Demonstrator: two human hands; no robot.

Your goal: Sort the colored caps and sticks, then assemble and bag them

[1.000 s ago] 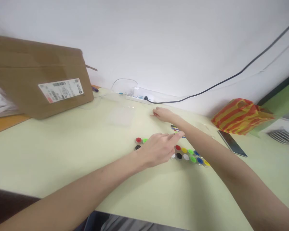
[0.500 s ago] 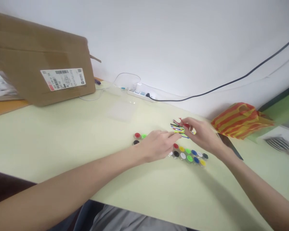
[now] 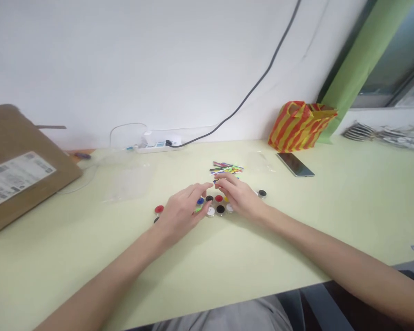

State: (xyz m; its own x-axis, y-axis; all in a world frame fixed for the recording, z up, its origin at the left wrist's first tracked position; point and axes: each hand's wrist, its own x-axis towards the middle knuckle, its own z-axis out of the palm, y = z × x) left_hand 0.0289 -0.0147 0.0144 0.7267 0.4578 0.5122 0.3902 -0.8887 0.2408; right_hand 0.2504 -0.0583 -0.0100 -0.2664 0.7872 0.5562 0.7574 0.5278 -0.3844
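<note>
My left hand (image 3: pixel 184 209) hovers over the left part of a double row of small round pots with coloured lids. Its thumb and index finger are apart, with nothing visible between them. A blue-lidded pot (image 3: pixel 200 201) and a white-lidded pot (image 3: pixel 211 212) show by those fingers. My right hand (image 3: pixel 239 195) is bent in a pinch just in front of a pile of thin coloured strips (image 3: pixel 227 168). A small dark blue bit shows at its fingertips, too small to name. Between the hands are a red lid (image 3: pixel 219 198) and a black lid (image 3: pixel 220 210). Both hands hide other pots.
A cardboard box (image 3: pixel 17 170) stands at the left. Clear plastic film (image 3: pixel 127 181) lies near a power strip (image 3: pixel 155 145) along the wall. To the right are a phone (image 3: pixel 296 164) and a red-and-yellow striped bag (image 3: pixel 298 126). A black cable (image 3: pixel 248 94) hangs across the wall.
The view has swung right. The red strip in my right hand no longer shows, and that hand has come close to my left. My left thumb and index finger have spread apart.
</note>
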